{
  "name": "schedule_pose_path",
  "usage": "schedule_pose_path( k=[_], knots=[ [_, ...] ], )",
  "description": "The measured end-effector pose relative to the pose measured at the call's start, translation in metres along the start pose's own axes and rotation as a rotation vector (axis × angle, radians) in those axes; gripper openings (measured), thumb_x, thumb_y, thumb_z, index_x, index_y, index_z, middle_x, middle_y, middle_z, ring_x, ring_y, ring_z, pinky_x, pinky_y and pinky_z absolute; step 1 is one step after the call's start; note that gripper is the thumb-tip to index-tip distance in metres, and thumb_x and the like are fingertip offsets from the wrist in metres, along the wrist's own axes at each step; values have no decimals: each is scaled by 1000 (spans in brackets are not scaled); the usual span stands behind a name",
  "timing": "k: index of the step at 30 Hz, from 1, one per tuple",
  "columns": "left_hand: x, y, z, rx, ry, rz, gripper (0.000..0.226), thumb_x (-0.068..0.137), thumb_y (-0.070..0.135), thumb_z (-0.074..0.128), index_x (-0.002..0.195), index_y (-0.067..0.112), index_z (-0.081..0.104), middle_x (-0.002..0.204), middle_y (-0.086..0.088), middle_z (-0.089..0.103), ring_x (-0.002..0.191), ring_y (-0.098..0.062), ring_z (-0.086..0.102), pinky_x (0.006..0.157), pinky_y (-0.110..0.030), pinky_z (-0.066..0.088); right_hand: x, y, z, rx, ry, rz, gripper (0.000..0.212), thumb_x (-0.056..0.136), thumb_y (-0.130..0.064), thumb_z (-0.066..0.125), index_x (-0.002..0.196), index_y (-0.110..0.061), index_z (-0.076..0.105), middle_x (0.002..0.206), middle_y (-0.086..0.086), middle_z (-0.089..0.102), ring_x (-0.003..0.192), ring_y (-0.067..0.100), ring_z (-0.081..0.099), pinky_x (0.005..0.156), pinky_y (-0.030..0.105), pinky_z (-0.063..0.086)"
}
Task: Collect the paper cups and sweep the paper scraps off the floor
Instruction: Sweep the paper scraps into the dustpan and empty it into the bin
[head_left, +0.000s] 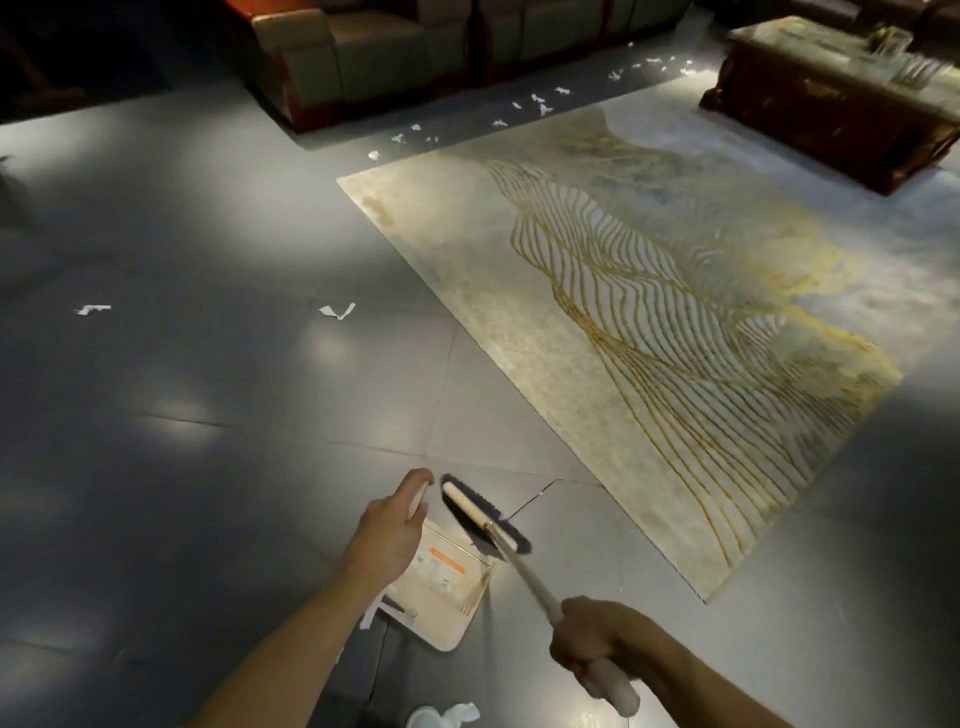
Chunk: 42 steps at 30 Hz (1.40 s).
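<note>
My right hand (597, 642) grips the white handle of a broom (485, 519), whose dark bristle head hangs over the far end of a beige dustpan (441, 582). My left hand (392, 525) holds the dustpan's white upright handle. Two white paper scraps lie on the grey tiles ahead, one at mid-left (337, 310) and one further left (92, 309). Several more scraps (540, 106) are strewn along the floor between the sofa and the rug. A white paper cup (426, 718) with crumpled paper shows at the bottom edge.
A large patterned rug (649, 312) with gold lines covers the floor to the right. A dark wooden coffee table (831, 104) stands on its far end. A sofa (363, 57) runs along the back. Grey tile floor (182, 415) spreads to the left.
</note>
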<state>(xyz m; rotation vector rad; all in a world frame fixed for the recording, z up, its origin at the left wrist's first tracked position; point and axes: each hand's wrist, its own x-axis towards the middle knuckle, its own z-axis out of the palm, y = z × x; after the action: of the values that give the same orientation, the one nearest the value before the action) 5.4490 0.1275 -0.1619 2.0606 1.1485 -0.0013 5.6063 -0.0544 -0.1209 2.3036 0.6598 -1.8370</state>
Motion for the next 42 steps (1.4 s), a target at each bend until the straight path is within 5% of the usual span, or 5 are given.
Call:
schedule_pose_path(
  k=[13,19,28,37,42],
  knots=[
    [-109,7,16,-115,142,-216,27,100,33,37,125,43,38,93,8,42,81,-6,47,75,-27,48,-50,7,-59,64,-132,-15,12,81,1,47,90,-6,52,49,3,44,43,10,38,40,18,31],
    [-206,-2,69,-301,379,-446,38,100,26,42,137,34,43,123,-12,59,106,-28,60,92,-41,48,-60,13,-34,25,-140,-123,13,83,4,50,76,-5,52,45,4,44,35,9,37,37,16,30],
    [-339,-43,114,-411,623,-671,24,98,32,42,115,49,45,77,5,54,63,-10,53,61,-26,45,-31,-1,53,-267,-30,-243,17,79,6,50,65,-2,55,43,5,48,36,15,43,40,18,35],
    [-369,-82,122,-433,703,-774,21,99,34,37,116,47,39,79,1,51,67,-14,55,55,-26,43,-3,-16,142,-792,84,-401,8,88,-15,53,82,-17,47,68,-4,57,52,5,54,37,14,35],
    [-361,-74,117,-459,710,-731,22,99,30,38,112,47,40,75,4,54,62,-13,56,50,-22,41,-37,-4,170,-893,-140,-357,6,84,-15,58,79,-17,58,62,-6,57,45,0,51,38,13,38]
  ],
)
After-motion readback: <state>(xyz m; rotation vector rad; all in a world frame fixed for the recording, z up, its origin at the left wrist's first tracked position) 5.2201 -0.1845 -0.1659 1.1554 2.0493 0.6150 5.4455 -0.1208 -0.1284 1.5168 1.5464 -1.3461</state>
